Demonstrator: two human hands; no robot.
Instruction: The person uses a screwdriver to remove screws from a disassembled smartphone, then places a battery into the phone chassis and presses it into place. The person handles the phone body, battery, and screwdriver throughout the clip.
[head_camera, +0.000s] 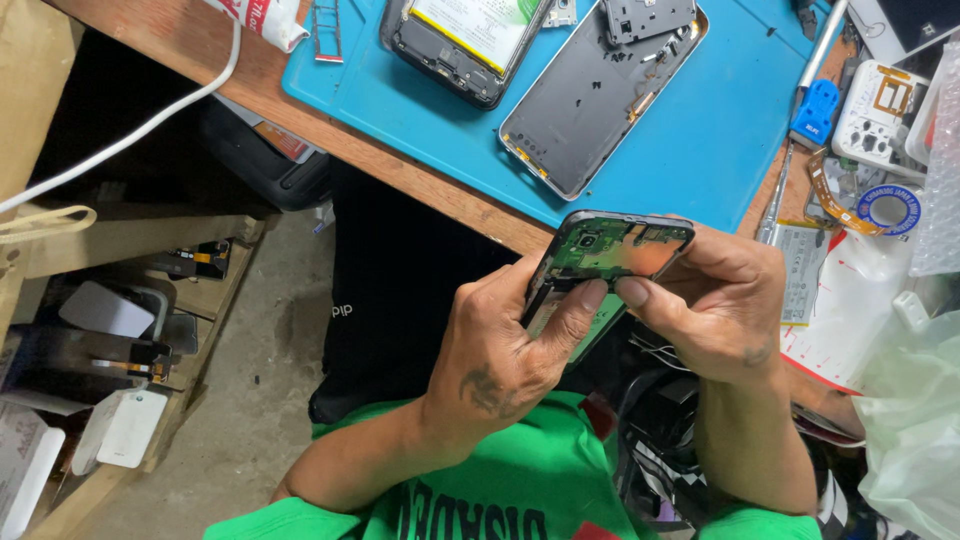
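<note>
While both hands close on one opened phone frame held above the lap, left hand grip clamped on its lower edge, right hand pinching its side, two more dismantled phones, one with battery, one bare shell, lie on one blue mat on the bench.

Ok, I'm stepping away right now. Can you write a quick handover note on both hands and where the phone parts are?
Left hand: grips the opened phone from below, thumb on its inner face.
Right hand: holds the phone's right edge, thumb pressing beside the left thumb.
Phone: held above the lap, off the desk, green circuit board exposed.
On the blue mat: a grey back cover and a second opened phone with battery.
Done: phone is opened.
Left: the phone has no cover on.
</note>
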